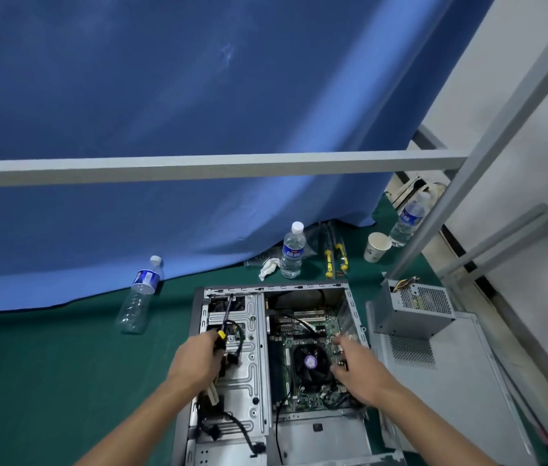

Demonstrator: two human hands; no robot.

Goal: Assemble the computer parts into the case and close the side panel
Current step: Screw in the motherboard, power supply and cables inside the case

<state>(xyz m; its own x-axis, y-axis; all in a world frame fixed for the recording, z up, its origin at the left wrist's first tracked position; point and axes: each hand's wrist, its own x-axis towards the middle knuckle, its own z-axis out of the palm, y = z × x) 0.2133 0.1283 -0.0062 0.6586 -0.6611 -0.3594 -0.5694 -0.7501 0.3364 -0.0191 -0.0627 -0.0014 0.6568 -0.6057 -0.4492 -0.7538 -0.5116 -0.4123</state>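
Inside the open case (355,307), which holds a motherboard (309,334) and fan (309,361), the left hand (195,361) grips a screwdriver (225,322) while the right hand (360,368) reaches in, fingers loosely spread.

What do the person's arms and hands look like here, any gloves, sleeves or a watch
Both are bare. The left hand and right hand wear no gloves, and no rings show. Both forearms are uncovered as far as the bottom edge of the picture, with no sleeve cuffs in view. No watch or wristband is visible on either wrist.
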